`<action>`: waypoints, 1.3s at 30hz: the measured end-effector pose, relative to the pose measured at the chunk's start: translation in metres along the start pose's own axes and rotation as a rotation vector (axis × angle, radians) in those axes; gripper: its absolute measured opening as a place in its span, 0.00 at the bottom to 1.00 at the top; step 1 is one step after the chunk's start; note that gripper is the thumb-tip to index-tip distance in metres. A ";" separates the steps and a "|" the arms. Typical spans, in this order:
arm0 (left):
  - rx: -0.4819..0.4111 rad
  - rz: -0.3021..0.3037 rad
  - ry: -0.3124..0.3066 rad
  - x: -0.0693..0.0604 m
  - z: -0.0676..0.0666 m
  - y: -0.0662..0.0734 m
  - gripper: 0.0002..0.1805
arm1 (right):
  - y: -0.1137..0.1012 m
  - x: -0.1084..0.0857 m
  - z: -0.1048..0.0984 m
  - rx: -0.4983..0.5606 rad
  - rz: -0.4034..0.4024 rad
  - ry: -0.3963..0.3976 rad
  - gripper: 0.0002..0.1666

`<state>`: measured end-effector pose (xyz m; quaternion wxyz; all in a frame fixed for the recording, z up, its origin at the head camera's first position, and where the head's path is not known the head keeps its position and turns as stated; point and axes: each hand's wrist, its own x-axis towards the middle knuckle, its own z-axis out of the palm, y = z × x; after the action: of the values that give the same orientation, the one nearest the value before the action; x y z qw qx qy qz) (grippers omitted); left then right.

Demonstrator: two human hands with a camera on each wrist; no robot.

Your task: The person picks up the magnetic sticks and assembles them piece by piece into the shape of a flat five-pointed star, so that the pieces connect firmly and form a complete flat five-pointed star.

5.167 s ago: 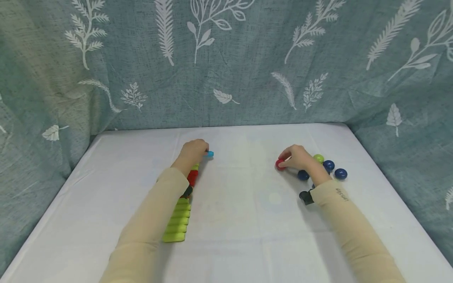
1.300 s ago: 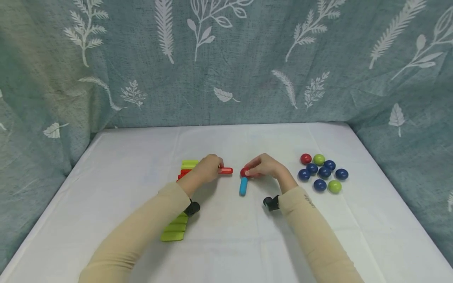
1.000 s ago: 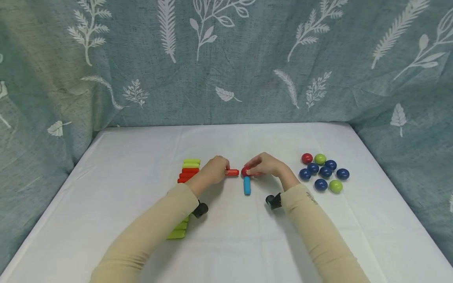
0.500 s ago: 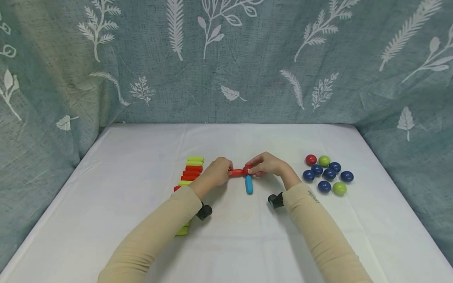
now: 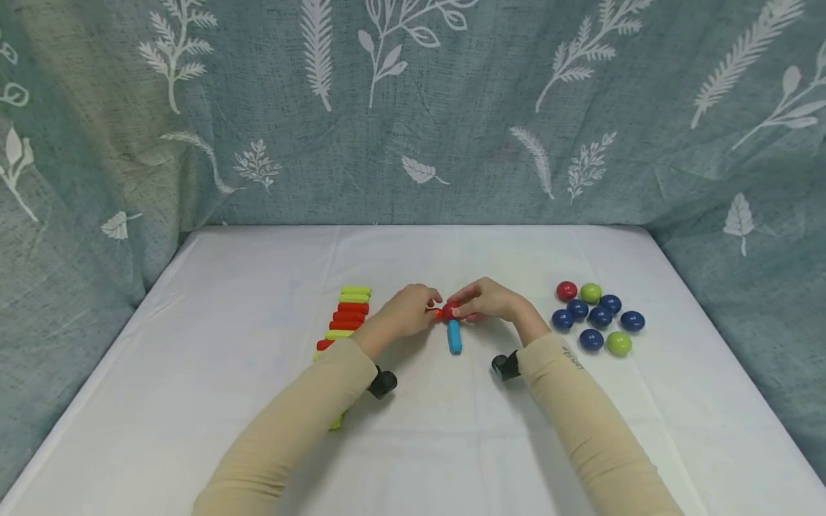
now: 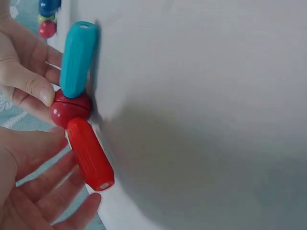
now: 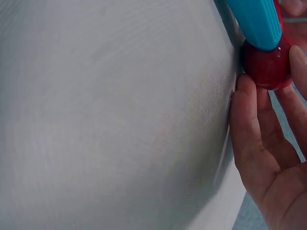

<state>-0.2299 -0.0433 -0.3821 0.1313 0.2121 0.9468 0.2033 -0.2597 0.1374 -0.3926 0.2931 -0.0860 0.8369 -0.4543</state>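
Note:
A red ball (image 6: 71, 108) lies on the white table with a blue rod (image 6: 79, 57) and a red rod (image 6: 91, 155) joined to it at an angle. My right hand (image 5: 495, 301) pinches the ball between thumb and fingertips, seen also in the right wrist view. My left hand (image 5: 408, 309) is at the red rod, fingers spread loosely behind it and thumb near the ball end. In the head view that hand covers much of the red rod, while the blue rod (image 5: 454, 337) points toward the person.
A column of yellow-green and red rods (image 5: 348, 316) lies left of centre, partly under the left forearm. At right sits a cluster of several balls: blue balls (image 5: 601, 317), green balls (image 5: 619, 343) and a loose red ball (image 5: 566, 290). A patterned curtain (image 5: 413, 143) hangs behind.
The right hand brought a red ball from the cluster to the centre, with a blue rod on it. The left hand moved a red rod rightward onto the ball, then loosened its fingers.

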 end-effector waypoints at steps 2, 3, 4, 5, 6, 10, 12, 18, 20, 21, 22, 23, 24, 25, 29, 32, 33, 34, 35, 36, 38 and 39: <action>-0.012 0.028 0.012 0.003 0.001 0.001 0.15 | 0.000 0.000 0.000 0.006 -0.005 0.001 0.22; -0.020 0.038 0.018 0.004 0.001 0.002 0.14 | 0.000 0.000 0.001 0.014 -0.006 0.003 0.22; -0.026 0.040 0.023 0.005 0.002 0.003 0.14 | 0.000 0.000 0.001 0.025 -0.008 0.003 0.22; -0.030 0.037 0.028 0.006 0.003 0.004 0.13 | 0.000 0.001 0.001 0.037 -0.009 0.003 0.22; -0.029 0.032 0.033 0.007 0.004 0.005 0.13 | 0.001 0.001 0.002 0.051 -0.009 0.004 0.22; -0.024 0.020 0.062 0.008 0.006 0.008 0.14 | 0.001 0.001 0.004 0.089 -0.002 0.014 0.22; -0.020 0.035 0.078 0.008 0.006 0.009 0.15 | 0.000 0.001 0.004 0.088 0.003 0.026 0.22; -0.010 0.067 0.109 0.010 0.008 0.012 0.15 | -0.002 0.001 0.003 0.063 -0.002 0.054 0.20; -0.001 0.047 0.104 0.011 0.009 0.013 0.16 | -0.002 -0.001 0.002 0.049 -0.002 0.056 0.20; 0.009 0.030 0.099 0.011 0.009 0.013 0.17 | -0.002 -0.002 0.001 0.038 -0.002 0.058 0.20; 0.022 0.013 0.092 0.011 0.009 0.013 0.17 | -0.003 -0.004 -0.001 0.030 -0.003 0.059 0.20; 0.032 -0.009 0.084 0.011 0.008 0.012 0.17 | -0.003 -0.005 -0.003 0.019 -0.005 0.064 0.21; 0.041 -0.032 0.075 0.012 0.007 0.012 0.17 | -0.003 -0.007 -0.006 0.012 -0.010 0.070 0.21; 0.049 -0.057 0.066 0.012 0.006 0.011 0.17 | -0.002 -0.009 -0.009 0.007 -0.019 0.078 0.21; 0.024 -0.157 0.050 0.011 0.002 0.010 0.16 | 0.004 -0.022 -0.032 -0.017 -0.070 0.111 0.24; -0.021 -0.211 0.073 0.011 -0.002 0.011 0.16 | 0.011 -0.036 -0.055 -0.051 -0.098 0.139 0.27; -0.035 -0.225 0.082 0.011 -0.002 0.011 0.16 | 0.014 -0.042 -0.064 -0.060 -0.095 0.155 0.27; -0.044 -0.235 0.091 0.011 -0.003 0.011 0.16 | 0.017 -0.049 -0.073 -0.077 -0.095 0.174 0.28; -0.047 -0.241 0.100 0.011 -0.003 0.011 0.16 | 0.020 -0.056 -0.081 -0.104 -0.095 0.201 0.29; -0.052 -0.248 0.107 0.012 -0.003 0.011 0.16 | 0.024 -0.063 -0.090 -0.123 -0.092 0.227 0.29; -0.057 -0.255 0.112 0.012 -0.003 0.011 0.16 | 0.033 -0.078 -0.106 -0.151 -0.098 0.292 0.31; -0.061 -0.257 0.112 0.013 -0.003 0.011 0.16 | 0.038 -0.086 -0.113 -0.163 -0.097 0.326 0.31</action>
<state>-0.2383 -0.0296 -0.3768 0.1094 0.0732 0.9654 0.2249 -0.2491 0.2745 -0.3406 0.1232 -0.0748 0.9022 -0.4066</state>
